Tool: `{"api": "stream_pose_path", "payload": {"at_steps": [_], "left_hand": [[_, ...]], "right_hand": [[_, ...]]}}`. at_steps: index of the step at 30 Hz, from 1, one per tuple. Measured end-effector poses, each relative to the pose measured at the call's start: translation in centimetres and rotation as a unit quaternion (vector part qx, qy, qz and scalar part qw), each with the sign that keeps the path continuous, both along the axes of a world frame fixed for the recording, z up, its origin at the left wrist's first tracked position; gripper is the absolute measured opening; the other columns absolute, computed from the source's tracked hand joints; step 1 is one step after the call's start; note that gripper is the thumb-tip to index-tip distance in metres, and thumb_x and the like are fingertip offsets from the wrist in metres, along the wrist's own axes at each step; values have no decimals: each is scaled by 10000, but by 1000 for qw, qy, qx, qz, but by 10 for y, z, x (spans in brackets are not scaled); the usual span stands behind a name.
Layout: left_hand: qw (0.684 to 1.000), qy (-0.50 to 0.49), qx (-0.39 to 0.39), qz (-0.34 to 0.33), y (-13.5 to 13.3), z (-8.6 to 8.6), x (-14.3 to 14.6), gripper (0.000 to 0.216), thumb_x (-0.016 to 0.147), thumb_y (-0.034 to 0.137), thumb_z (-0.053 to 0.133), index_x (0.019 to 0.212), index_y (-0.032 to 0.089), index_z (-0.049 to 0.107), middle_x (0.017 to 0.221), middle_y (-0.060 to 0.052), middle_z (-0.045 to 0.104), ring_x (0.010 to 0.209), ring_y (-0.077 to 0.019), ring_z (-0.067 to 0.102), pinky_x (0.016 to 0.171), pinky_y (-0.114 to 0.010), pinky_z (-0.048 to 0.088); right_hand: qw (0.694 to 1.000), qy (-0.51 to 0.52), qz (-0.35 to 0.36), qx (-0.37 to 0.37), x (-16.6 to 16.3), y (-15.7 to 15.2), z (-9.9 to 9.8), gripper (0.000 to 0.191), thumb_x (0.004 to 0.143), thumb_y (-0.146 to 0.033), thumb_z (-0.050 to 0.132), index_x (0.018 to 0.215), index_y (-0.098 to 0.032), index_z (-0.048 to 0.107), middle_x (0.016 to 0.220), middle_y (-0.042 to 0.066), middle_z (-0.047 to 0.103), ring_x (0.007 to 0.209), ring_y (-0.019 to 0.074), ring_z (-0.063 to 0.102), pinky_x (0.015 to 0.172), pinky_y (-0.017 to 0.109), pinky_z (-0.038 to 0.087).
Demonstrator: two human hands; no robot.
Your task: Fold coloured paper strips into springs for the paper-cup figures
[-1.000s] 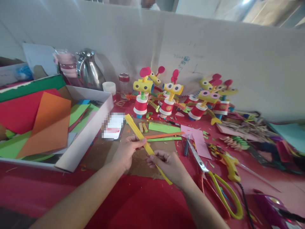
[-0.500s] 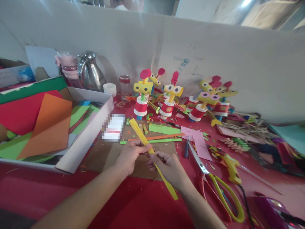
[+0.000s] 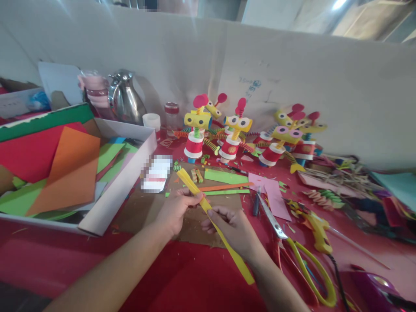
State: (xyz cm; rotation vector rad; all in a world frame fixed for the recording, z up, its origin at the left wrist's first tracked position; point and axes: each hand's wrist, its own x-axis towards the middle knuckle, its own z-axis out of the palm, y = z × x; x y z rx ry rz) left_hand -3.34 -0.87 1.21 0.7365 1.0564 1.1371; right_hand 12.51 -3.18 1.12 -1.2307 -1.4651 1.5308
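A long yellow paper strip [image 3: 232,250] runs slantwise between my two hands above a brown cardboard sheet [image 3: 139,216]. My left hand [image 3: 177,210] pinches the strip near its upper part, thumb on top. Farther down, my right hand [image 3: 229,225] grips it between thumb and curled fingers. Beyond the hands, an orange paper strip [image 3: 224,187] and a thin green strip [image 3: 227,192] lie across the cardboard. A wider green paper piece [image 3: 224,176] sits behind them. Small folded paper springs [image 3: 196,175] rest close by.
On the left stands a white box [image 3: 125,184] of coloured paper. Scissors [image 3: 276,227], a yellow glue gun [image 3: 320,234] and pink paper [image 3: 277,201] lie to the right. Several paper-cup figures [image 3: 194,147] line the wall, beside a steel jug [image 3: 128,97] and a white cup [image 3: 151,124].
The yellow strip has slid down toward the lower right, so its far end sticks out less past my left hand. Both hands stay nearly in place.
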Motion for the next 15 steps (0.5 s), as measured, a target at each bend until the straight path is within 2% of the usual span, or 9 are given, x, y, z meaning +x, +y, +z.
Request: {"api": "stream_pose_path", "payload": {"at_steps": [7, 11, 15], "left_hand": [[999, -3, 21, -25, -1, -3, 0, 122, 647, 278, 766, 688, 168, 734, 695, -54, 691, 689, -154, 543, 706, -299, 372], [1000, -5, 3, -22, -1, -5, 3, 111, 641, 260, 765, 687, 165, 731, 700, -56, 692, 676, -149, 533, 700, -302, 365], [1000, 17, 13, 23, 2, -2, 1, 134, 629, 273, 781, 667, 165, 711, 674, -34, 668, 643, -133, 528, 664, -291, 354]], "right_hand": [[1000, 13, -8, -13, 0, -2, -1, 347, 799, -522, 615, 812, -180, 669, 693, 38, 722, 641, 152, 679, 615, 252, 541], [1000, -3, -12, 15, -1, -3, -3, 376, 804, -537, 598, 719, -175, 654, 690, 53, 721, 625, 159, 675, 603, 263, 539], [1000, -9, -26, 14, -1, -3, -3, 371, 781, -542, 617, 752, -176, 668, 685, 53, 726, 619, 168, 676, 597, 276, 542]]}}
